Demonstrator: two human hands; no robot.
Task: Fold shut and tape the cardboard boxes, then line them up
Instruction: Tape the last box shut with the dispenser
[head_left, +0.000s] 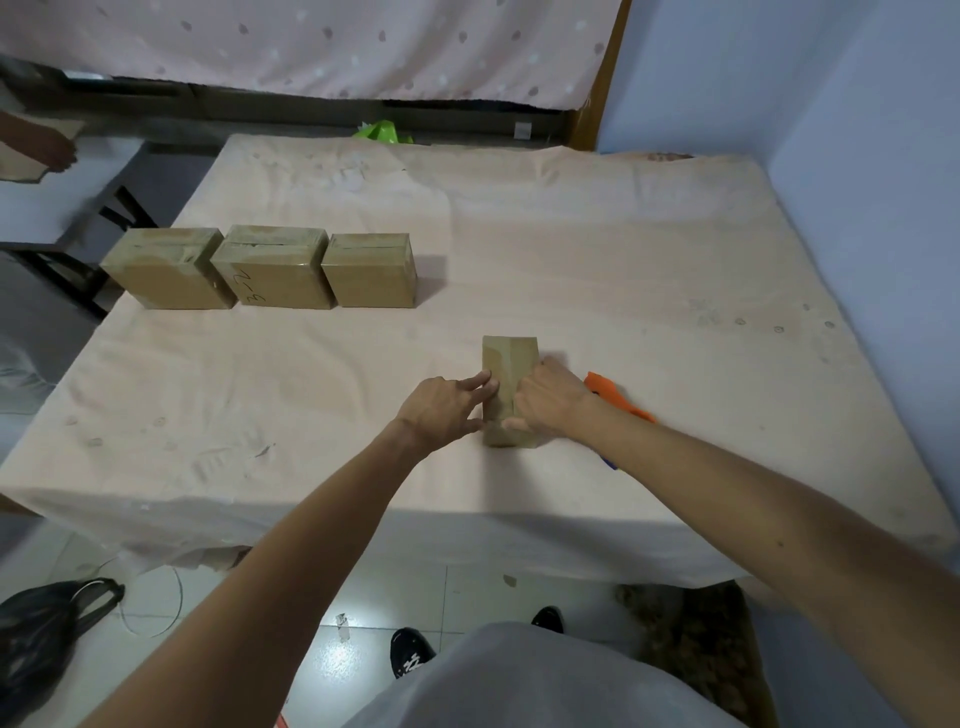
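Observation:
A small cardboard box (508, 364) stands on its narrow side in the middle of the cloth-covered table (649, 270). My left hand (441, 408) presses its fingers against the box's left face. My right hand (550, 402) lies over the box's top and right side, thumb on the near top edge. Three taped boxes stand side by side in a row at the far left: the left box (166, 270), the middle box (270, 267) with writing on its front, and the right box (371, 270). An orange tape dispenser (615, 397) lies just right of my right hand, partly hidden by my wrist.
The table's near edge runs across the lower view, with tiled floor and my shoes below. A black bag (36, 639) lies on the floor at the lower left. Another person's hand (52, 148) holds cardboard at the far left. A blue wall bounds the right side.

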